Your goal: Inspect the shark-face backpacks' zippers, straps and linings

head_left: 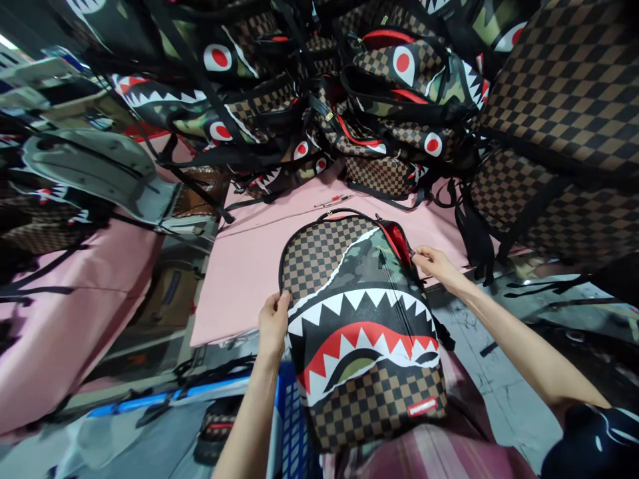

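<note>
A pink-covered table (234,273) stands ahead, and another pink surface (117,266) lies left across a gap. Grey floor (504,392) with dark, crack-like lines shows at right; the blurred white strip (6,42) at upper left may be a light.

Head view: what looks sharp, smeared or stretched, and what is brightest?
Head view, middle: shark-mouth backpack fairly sharp; head view, left: grey object smeared; head view, right: large checkered bag seemingly stretched; head view, upper left: light strip glaring white.
</note>
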A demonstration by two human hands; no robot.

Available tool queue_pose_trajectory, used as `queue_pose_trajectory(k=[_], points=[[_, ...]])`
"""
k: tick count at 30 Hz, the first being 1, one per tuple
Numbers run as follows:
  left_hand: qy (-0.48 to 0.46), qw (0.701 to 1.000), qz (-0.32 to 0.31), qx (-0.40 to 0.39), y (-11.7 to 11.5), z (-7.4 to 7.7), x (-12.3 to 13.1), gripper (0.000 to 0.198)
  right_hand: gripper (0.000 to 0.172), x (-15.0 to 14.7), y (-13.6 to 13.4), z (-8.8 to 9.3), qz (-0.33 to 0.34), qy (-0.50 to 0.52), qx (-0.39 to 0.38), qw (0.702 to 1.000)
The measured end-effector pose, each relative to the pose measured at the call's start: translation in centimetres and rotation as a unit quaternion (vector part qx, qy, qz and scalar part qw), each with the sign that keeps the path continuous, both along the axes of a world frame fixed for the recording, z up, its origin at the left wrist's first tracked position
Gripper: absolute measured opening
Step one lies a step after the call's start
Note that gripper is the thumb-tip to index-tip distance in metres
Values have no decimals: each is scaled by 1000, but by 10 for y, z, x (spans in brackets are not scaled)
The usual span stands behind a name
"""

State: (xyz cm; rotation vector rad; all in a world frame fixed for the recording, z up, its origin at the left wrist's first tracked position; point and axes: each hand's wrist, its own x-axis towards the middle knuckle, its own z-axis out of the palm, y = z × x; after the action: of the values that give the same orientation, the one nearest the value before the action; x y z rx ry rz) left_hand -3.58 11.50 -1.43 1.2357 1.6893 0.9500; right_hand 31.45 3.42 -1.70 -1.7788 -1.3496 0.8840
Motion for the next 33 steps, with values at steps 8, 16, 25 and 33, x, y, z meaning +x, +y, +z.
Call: queue_pose_trajectory(k=[8,16,25,33], points=[[-18,999,29,27,4,-17,-15,28,48,-35,-2,11,44,-92,-78,992],[-123,989,10,-79,22,-28,-37,33,35,-58,-3,89,194,101,-55,974],[-161,982,9,-97,22,-32,-51,36,35,-80,6,104,211,174,-51,961],[-125,992,-28,-8,12,-2,-34,38,38,-49,8,49,-94,346,-60,932]])
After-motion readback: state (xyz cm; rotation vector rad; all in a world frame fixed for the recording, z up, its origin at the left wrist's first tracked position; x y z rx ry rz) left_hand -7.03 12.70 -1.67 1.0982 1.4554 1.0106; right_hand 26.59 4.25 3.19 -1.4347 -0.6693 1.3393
